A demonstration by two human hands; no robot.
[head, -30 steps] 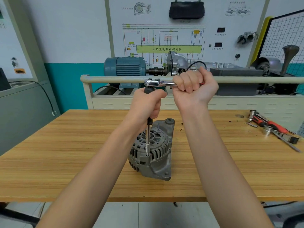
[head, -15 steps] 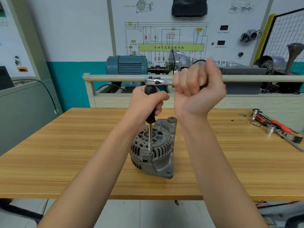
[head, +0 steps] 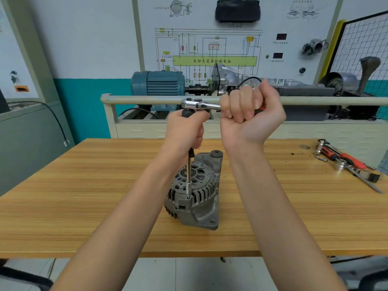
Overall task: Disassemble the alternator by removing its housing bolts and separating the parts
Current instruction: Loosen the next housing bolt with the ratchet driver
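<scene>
the alternator (head: pixel 194 196) stands on the wooden table (head: pixel 84 196) near the middle of its near edge, vented face up and tilted toward the camera. a long extension bar (head: pixel 189 173) rises almost straight up from a housing bolt (head: pixel 188 198) on the near rim of the housing. the left hand (head: pixel 185 131) is wrapped around the bar's dark upper grip, just under the ratchet (head: pixel 196 104). the right hand (head: pixel 249 111) is fisted around the ratchet's handle, which runs level to the right from the head.

the relation that matters: the bar's long axis is vertical and in line with the bolt, while the handle lies at a right angle to it. the bolt sits directly below the left hand, which is the nearer 1. my judgement is that the next swing must stay flat, with the left hand keeping the bar plumb, or the socket may slip off the bolt.

spare sockets and tools (head: pixel 346 160) lie at the table's far right corner, well apart from the work.
</scene>
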